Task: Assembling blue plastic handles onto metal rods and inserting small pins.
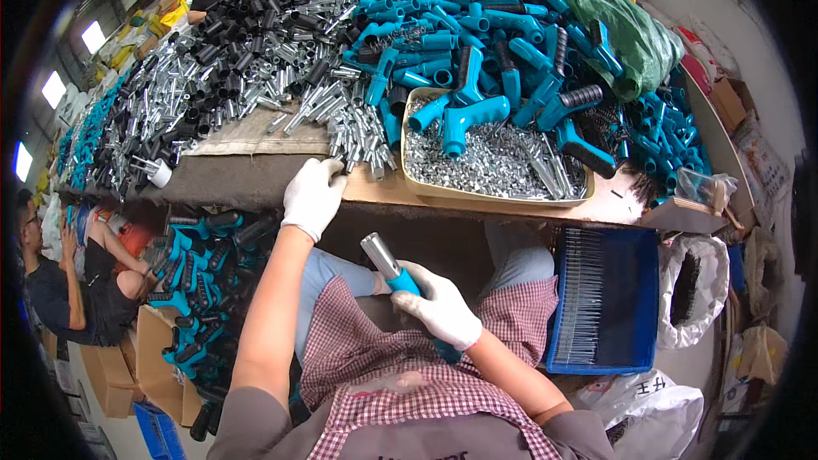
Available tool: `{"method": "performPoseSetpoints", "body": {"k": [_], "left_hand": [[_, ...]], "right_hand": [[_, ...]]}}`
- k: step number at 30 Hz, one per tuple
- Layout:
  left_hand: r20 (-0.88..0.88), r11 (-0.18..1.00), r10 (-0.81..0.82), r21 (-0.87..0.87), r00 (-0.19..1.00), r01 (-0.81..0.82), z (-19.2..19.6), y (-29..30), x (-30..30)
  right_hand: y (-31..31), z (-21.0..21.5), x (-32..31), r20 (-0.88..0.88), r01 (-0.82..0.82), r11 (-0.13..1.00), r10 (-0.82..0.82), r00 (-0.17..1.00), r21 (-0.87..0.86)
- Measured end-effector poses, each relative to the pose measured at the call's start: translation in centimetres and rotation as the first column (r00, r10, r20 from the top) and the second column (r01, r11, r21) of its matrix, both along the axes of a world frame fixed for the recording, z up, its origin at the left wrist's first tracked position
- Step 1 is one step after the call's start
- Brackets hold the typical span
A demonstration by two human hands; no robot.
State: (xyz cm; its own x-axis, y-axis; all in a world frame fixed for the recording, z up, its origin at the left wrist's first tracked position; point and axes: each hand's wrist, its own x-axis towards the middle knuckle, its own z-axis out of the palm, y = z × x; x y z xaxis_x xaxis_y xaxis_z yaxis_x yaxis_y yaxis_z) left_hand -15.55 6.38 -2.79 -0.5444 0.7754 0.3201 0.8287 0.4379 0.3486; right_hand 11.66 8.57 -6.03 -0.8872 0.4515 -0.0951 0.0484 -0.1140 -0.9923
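My right hand (441,307), in a white glove, is wrapped round a teal tool housing (405,282) above my lap. A shiny metal tube (378,251) sticks out of its upper end, tilted up to the left; a lower teal part shows beneath my wrist. My left hand (313,198), also gloved, rests at the table's front edge with its fingers pinched together. At its fingertips something small and dark shows, too small to name. Just beyond lie loose metal tubes (360,132). Right of them a cream tray (494,196) holds many small metal parts, with teal housings lying across it.
Piles of teal housings (477,25) and black sleeves (226,43) cover the table. A blue bin (626,298) with long metal rods stands at my right, beside a white sack (692,324). More housings (192,264) are heaped at my left. Two other people (55,281) sit nearby.
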Motion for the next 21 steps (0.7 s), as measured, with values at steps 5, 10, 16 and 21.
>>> {"method": "performPoseSetpoints", "body": {"k": [5, 10, 16, 21], "left_hand": [[-0.161, 1.0, 0.005, -0.025, 0.987, -0.009, 1.1, 1.3, -2.2], [0.134, 0.996, -0.093, 0.021, 0.987, 0.09, 0.5, -0.9, -3.7], [0.819, 0.862, -0.461, 0.504, 0.341, -0.045, 2.2, -8.3, 8.1], [0.863, 0.91, -0.331, 0.399, 0.381, -0.115, 1.2, -10.0, 9.5]], "right_hand": [[-0.7, 1.6, 0.3, 0.03, -0.001, 0.994, 0.004, 1.0, -0.11], [-1.0, 1.5, 0.9, 0.004, 0.089, 0.991, -0.089, 0.996, 0.102], [-0.7, 1.3, 1.0, 0.043, 0.12, 0.885, -0.156, 0.987, 0.449], [-0.8, 1.9, 0.6, 0.078, 0.066, 0.631, -0.198, 0.977, 0.773]]}}
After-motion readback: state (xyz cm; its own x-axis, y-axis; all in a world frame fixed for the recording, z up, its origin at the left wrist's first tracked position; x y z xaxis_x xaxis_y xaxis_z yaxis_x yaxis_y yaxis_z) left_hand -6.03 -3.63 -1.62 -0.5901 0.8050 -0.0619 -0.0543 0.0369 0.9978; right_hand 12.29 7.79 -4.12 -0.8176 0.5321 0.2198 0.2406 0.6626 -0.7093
